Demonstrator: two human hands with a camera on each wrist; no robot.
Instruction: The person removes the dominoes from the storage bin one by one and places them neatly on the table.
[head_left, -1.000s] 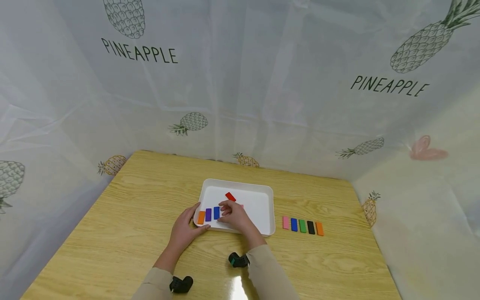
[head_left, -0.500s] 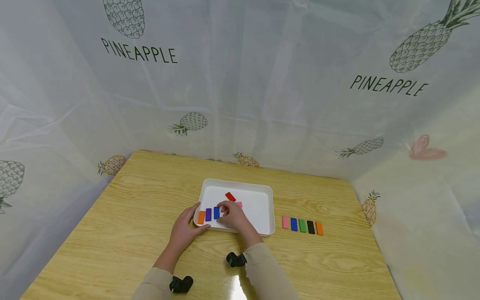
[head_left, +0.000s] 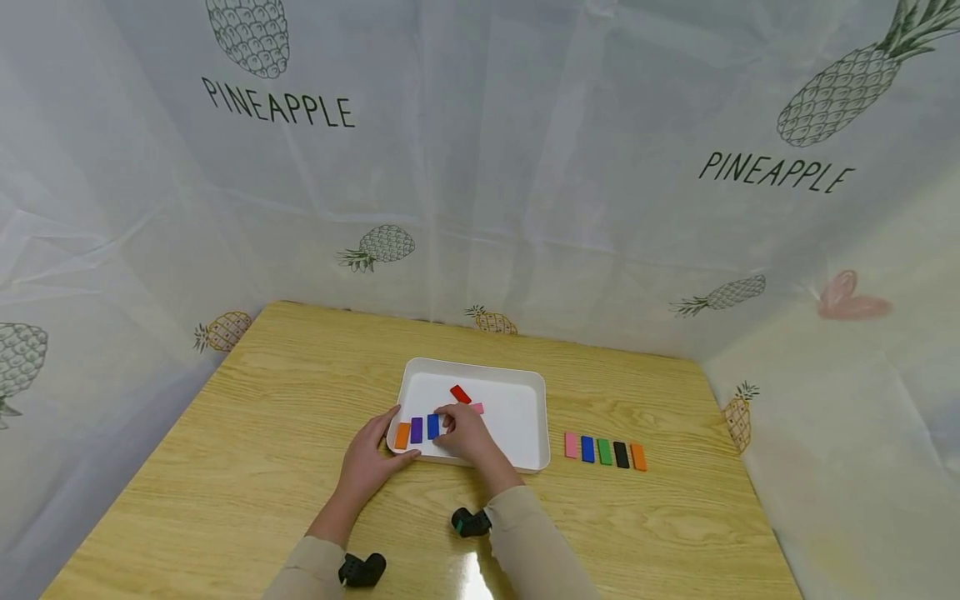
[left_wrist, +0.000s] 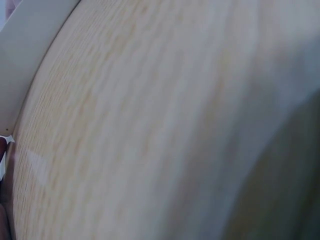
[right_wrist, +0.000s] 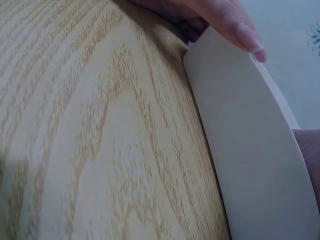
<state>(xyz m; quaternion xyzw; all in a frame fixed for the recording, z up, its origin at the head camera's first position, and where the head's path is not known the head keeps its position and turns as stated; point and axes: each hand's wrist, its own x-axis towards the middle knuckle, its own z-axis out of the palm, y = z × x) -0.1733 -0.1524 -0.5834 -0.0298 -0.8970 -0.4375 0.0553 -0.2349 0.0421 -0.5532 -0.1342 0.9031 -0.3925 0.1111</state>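
Note:
My left hand (head_left: 365, 458) holds the front left corner of a white tray (head_left: 517, 421), fingers at its left side and thumb on the front rim. The right wrist view shows that thumb (right_wrist: 245, 36) over the rim. Inside the tray, my right hand (head_left: 474, 437) pinches a flat blue rectangular block (head_left: 432, 426) end to end between thumb and forefinger. Left of it stand a purple block (head_left: 417, 430) and an orange block (head_left: 402, 435) in a row. A red block (head_left: 461, 394) lies slanted farther back. A pink block (head_left: 477, 408) is partly hidden behind the right hand.
On the wooden table (head_left: 675, 517), right of the tray, several blocks lie in a row: pink (head_left: 572, 445), blue, green (head_left: 604, 452), black and orange. A pineapple-printed curtain (head_left: 480, 167) surrounds the table's back and sides.
My right hand has shifted slightly left, so more of the pink block shows. The left hand and the tray stay in place.

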